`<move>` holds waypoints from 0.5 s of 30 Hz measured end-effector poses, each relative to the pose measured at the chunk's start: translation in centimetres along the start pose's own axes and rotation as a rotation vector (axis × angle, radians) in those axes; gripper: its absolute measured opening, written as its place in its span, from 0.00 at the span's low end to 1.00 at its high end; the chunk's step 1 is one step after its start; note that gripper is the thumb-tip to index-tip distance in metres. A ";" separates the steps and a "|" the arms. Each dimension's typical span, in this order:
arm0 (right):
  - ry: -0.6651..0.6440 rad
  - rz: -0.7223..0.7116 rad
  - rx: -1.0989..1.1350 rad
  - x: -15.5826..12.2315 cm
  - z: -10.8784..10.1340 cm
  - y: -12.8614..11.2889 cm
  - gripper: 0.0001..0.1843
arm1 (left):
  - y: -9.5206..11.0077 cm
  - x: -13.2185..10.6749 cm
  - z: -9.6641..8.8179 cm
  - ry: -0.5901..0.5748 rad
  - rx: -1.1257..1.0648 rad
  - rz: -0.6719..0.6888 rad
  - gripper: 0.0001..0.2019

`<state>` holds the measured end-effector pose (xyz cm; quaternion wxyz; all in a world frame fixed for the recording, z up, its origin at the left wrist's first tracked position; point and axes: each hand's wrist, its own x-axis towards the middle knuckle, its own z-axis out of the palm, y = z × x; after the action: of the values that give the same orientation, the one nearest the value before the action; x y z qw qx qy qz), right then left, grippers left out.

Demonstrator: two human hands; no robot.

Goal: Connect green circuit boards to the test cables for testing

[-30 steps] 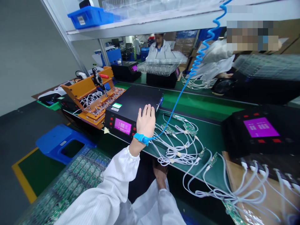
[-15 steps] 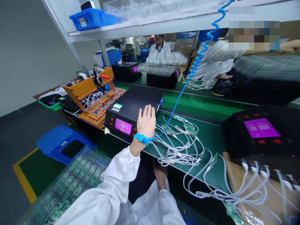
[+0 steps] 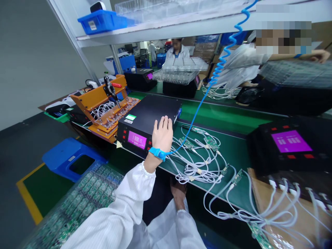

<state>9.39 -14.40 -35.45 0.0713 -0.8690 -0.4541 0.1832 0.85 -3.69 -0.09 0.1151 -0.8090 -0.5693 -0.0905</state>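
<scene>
My left hand (image 3: 163,135) lies with fingers stretched over the front right edge of a black box-shaped device (image 3: 153,109). A blue wrist strap (image 3: 158,154) with a cord is on that wrist. The device's purple screen (image 3: 137,139) is lit between red buttons. My right hand (image 3: 178,189) is low by my lap, under the table's front edge; its fingers are hidden in shadow. Beside the device, several small green circuit boards (image 3: 212,143) lie attached to looped white cables (image 3: 199,171).
An orange fixture (image 3: 103,110) with a clamp stands left. Another black device (image 3: 287,141) stands right. A clear tray (image 3: 75,211) of circuit boards is at lower left, near a blue stool (image 3: 59,155). A coiled blue cord (image 3: 223,62) hangs overhead. Co-workers are across the bench.
My hands stay in the same places. The view has shifted very slightly. Across the bench, the co-worker's arm at the right has moved a little.
</scene>
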 end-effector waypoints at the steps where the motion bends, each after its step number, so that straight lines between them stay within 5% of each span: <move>1: -0.003 0.001 0.001 0.0 0.0 0.0 0.34 | 0.0 0.0 0.0 0.004 0.000 0.001 0.29; 15: 0.012 -0.002 0.009 0.0 0.3 0.1 0.33 | -0.1 0.0 0.3 0.023 0.000 0.001 0.29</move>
<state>9.37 -14.46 -35.75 0.0781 -0.8693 -0.4538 0.1798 0.80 -3.54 -0.39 0.1215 -0.8083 -0.5674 -0.0997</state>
